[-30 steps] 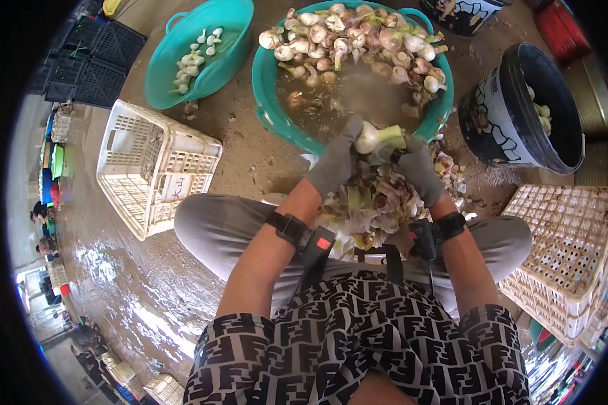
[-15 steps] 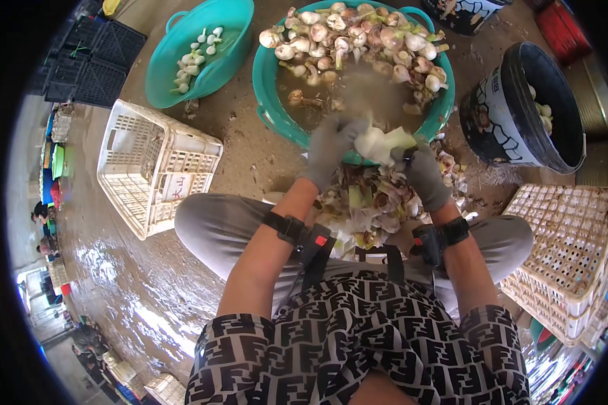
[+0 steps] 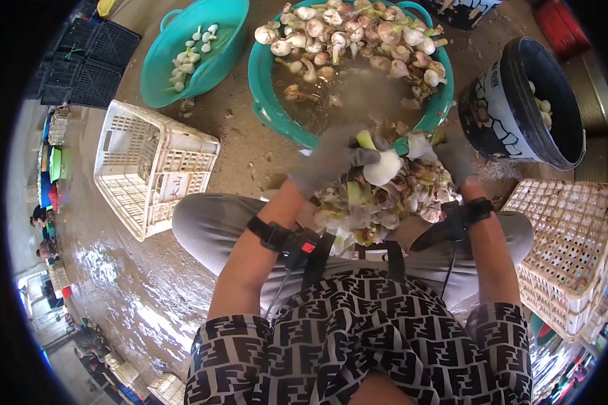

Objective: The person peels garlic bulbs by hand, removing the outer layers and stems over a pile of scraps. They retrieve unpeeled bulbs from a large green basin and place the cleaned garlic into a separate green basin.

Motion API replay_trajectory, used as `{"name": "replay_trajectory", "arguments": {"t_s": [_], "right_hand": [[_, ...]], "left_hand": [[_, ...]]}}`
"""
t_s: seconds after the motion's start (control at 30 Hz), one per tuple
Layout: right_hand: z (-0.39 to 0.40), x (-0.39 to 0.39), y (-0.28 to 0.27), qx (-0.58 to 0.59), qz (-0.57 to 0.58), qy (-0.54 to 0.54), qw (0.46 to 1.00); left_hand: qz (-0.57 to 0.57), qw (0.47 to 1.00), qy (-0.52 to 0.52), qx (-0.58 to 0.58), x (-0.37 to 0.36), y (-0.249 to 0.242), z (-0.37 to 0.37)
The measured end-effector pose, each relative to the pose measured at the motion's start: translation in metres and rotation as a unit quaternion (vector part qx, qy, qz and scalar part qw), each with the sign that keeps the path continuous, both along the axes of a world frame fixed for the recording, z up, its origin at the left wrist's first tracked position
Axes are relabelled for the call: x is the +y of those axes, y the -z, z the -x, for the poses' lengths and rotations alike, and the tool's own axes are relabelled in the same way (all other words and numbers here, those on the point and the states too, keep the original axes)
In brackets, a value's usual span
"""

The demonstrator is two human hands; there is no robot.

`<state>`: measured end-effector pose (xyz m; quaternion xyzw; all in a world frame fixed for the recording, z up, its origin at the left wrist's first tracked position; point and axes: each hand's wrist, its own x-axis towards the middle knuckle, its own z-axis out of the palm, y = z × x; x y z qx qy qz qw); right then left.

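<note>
My left hand, in a grey glove, grips a white peeled bulb by its green stem, above a pile of peelings. My right hand, also gloved, is to the right of the bulb, beside loose pale peel; its fingers are blurred and what they hold cannot be made out. In front of both hands stands a green tub of murky water, with many unpeeled bulbs heaped at its far side.
A smaller green basin with white bulbs is at the upper left. White crates stand at the left and right. A black-rimmed bucket with a few bulbs stands at the right. Black crates are at the far left.
My hands have moved apart. The bulb, formerly between both hands, is now in my left hand with its round end lower. My right hand has moved right, and peel has come off the bulb.
</note>
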<state>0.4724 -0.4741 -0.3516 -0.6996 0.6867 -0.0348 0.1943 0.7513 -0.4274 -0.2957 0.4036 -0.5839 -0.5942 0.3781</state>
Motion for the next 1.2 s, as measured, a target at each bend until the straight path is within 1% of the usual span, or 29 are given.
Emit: {"name": "replay_trajectory", "arguments": {"t_s": [0.03,0.1,0.13,0.17,0.2,0.27,0.3,0.33,0.4,0.47,0.5,0.57,0.6,0.7,0.77,0.8,0.87,0.9,0.93,0.97,1.0,1.07,1.1,1.13,1.17,1.2], "right_hand": [[0.008,0.001,0.003,0.058,-0.031,-0.007,0.998],[0.02,0.011,-0.001,0.113,-0.118,-0.114,0.98],[0.021,0.015,-0.005,0.141,-0.158,-0.168,0.963],[0.019,0.017,-0.007,0.144,-0.064,-0.128,0.979],[0.008,0.02,-0.024,0.145,0.03,-0.085,0.985],[-0.015,0.022,-0.05,-0.027,0.11,-0.033,0.993],[-0.026,0.024,-0.059,-0.197,0.094,-0.021,0.976],[-0.037,0.027,-0.065,-0.36,0.077,-0.008,0.93],[-0.069,0.033,-0.066,-0.38,0.177,-0.074,0.905],[-0.087,0.034,-0.061,-0.363,0.174,-0.062,0.913],[-0.091,0.035,-0.057,-0.355,0.173,-0.057,0.917],[-0.093,0.035,-0.05,-0.368,0.156,-0.043,0.916],[-0.094,0.036,-0.047,-0.374,0.146,-0.035,0.915],[-0.088,0.036,-0.038,-0.285,0.195,-0.077,0.935],[-0.082,0.037,-0.037,-0.251,0.208,-0.085,0.942],[-0.079,0.036,-0.037,-0.235,0.214,-0.089,0.944],[-0.066,0.034,-0.023,-0.177,0.159,-0.029,0.971],[-0.059,0.031,-0.015,-0.147,0.13,0.001,0.981],[-0.053,0.027,-0.009,-0.069,0.038,-0.029,0.996],[-0.048,0.021,-0.003,0.01,-0.054,-0.058,0.997],[-0.047,0.019,-0.005,0.089,-0.146,-0.085,0.982],[-0.041,0.033,-0.007,-0.067,-0.04,-0.109,0.991],[-0.039,0.039,-0.013,-0.144,0.012,-0.121,0.982],[-0.046,0.039,-0.019,-0.26,-0.009,-0.11,0.959],[-0.055,0.038,-0.024,-0.372,-0.026,-0.096,0.923],[-0.065,0.036,-0.03,-0.479,-0.047,-0.082,0.872]], "left_hand": [[-0.011,0.997,0.021,0.079,0.001,-0.004,-0.004],[-0.024,0.995,-0.029,0.097,-0.001,-0.01,-0.012],[-0.028,0.992,-0.056,0.105,-0.004,-0.012,-0.016],[-0.077,0.982,-0.075,0.153,-0.006,-0.014,-0.017],[-0.076,0.983,-0.087,0.141,-0.008,-0.01,-0.018],[-0.074,0.985,-0.109,0.114,-0.011,-0.001,-0.02],[-0.078,0.986,-0.116,0.096,-0.012,-0.002,-0.017],[-0.082,0.986,-0.122,0.079,-0.01,-0.004,-0.011],[-0.079,0.986,-0.135,0.055,-0.008,-0.006,-0.001],[-0.07,0.985,-0.15,0.039,-0.003,-0.006,0.007],[-0.048,0.986,-0.157,0.014,-0.001,-0.003,0.009],[0.0,0.985,-0.17,-0.035,0.001,0.007,0.01],[-0.004,0.985,-0.169,-0.036,0.003,0.009,0.009],[-0.022,0.988,-0.153,-0.029,0.005,0.011,0.009],[-0.044,0.991,-0.128,-0.01,0.006,0.009,0.008],[-0.035,0.993,-0.111,0.028,0.005,0.01,0.006],[-0.018,0.992,-0.074,0.102,0.003,0.013,0.0],[-0.011,0.991,-0.066,0.12,0.003,0.012,-0.002],[-0.004,0.989,-0.058,0.137,0.002,0.01,-0.005],[0.003,0.987,-0.049,0.155,0.002,0.008,-0.007],[-0.005,0.984,-0.065,0.163,0.002,0.006,-0.01],[-0.022,0.978,-0.097,0.181,0.002,0.004,-0.013],[-0.074,0.968,-0.108,0.216,0.001,0.009,-0.013],[-0.127,0.953,-0.118,0.249,-0.001,0.018,-0.013],[-0.18,0.934,-0.126,0.28,-0.003,0.026,-0.013],[-0.195,0.939,-0.114,0.258,-0.004,0.03,-0.01]]}}
